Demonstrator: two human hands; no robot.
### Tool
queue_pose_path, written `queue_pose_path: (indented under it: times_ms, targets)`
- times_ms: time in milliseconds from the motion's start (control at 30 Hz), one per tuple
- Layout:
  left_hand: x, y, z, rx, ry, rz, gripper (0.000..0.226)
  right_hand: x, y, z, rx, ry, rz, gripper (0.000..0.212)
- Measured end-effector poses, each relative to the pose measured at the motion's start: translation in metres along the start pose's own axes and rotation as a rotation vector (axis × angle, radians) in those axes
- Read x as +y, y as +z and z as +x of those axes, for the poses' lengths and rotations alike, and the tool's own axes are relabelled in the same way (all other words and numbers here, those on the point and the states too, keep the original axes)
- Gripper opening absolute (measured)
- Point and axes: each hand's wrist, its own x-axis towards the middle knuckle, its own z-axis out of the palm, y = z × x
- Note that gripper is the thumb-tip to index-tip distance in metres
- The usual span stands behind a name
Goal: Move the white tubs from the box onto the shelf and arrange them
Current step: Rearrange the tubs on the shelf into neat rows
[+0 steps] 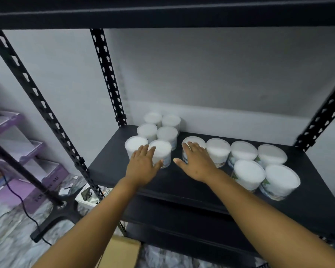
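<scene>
Several white tubs stand on the black shelf (182, 182). One cluster (166, 133) sits at the back left in two columns. Another group (246, 151) runs along the right, with two larger-looking tubs (280, 178) nearest the front. My left hand (143, 163) reaches with straight fingers against the two front tubs of the left cluster (161, 147). My right hand (196, 161) lies flat, fingers straight, against the leftmost tub of the right group (196, 141). A corner of the cardboard box (122, 252) shows at the bottom, below my left arm.
Black perforated uprights (106, 78) frame the shelf, with another shelf board overhead (162, 14) and lower boards beneath. A purple plastic rack (17, 151) stands to the left. A black stand base and cable (46, 219) lie on the marbled floor.
</scene>
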Motion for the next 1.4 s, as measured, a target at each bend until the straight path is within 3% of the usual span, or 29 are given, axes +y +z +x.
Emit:
queue_pose_path:
  times_ms: [200, 333, 467, 667, 967, 1400]
  targets:
    - [-0.047, -0.008, 0.024, 0.010, -0.001, 0.008, 0.075, -0.034, 0.021, 0.038, -0.028, -0.003, 0.032, 0.078]
    - [-0.079, -0.007, 0.045, -0.020, 0.014, -0.020, 0.093, -0.055, 0.038, 0.062, -0.038, 0.050, 0.031, 0.082]
    - [-0.106, 0.001, 0.064, -0.049, 0.036, -0.008, 0.075, -0.069, 0.054, 0.081, -0.006, 0.123, 0.012, 0.087]
    - [-0.127, 0.011, 0.085, -0.139, 0.052, -0.103, 0.092, -0.081, 0.069, 0.095, 0.022, 0.245, 0.034, 0.092]
    - [-0.128, 0.017, 0.089, -0.092, 0.055, -0.340, 0.091, -0.085, 0.078, 0.100, 0.085, 0.314, 0.047, 0.090]
    - [-0.102, 0.017, 0.058, -0.027, 0.059, -0.427, 0.087, -0.062, 0.076, 0.056, 0.169, 0.280, 0.128, 0.082]
